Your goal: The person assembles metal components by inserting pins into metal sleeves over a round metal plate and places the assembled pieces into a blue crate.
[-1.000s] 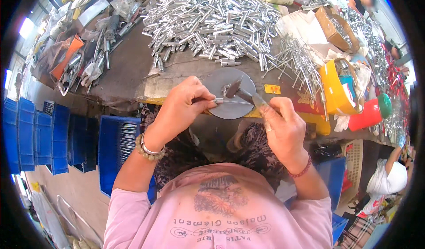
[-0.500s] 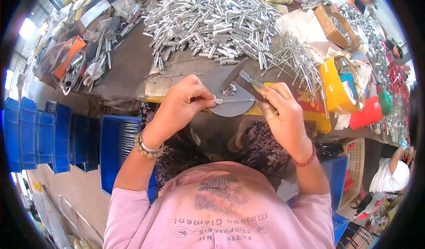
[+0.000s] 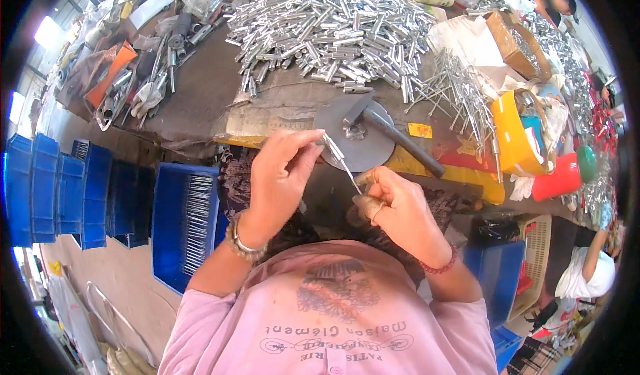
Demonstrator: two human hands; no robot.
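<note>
My left hand [image 3: 283,172] is closed, pinching a short silver metal tube [image 3: 333,148] between thumb and fingertips. A thin metal rod [image 3: 350,174] runs out of the tube, slanting down to the right. My right hand [image 3: 400,210] is closed on the rod's other end. Just beyond my hands lies a round dark plate [image 3: 327,118] at the table's near edge. A hammer [image 3: 410,148] rests on it, its head on the plate and its handle pointing right, out of both hands.
Behind the plate rises a heap of silver tubes [image 3: 333,32], with a pile of thin rods [image 3: 457,95] to its right. A yellow container [image 3: 513,132] and a red one [image 3: 555,180] stand at right. A blue bin [image 3: 170,235] of rods sits at lower left.
My right hand has left the hammer, which now lies on the plate, and grips the rod's end nearer my body. The rod and tube have swung from level to slanted, off the plate.
</note>
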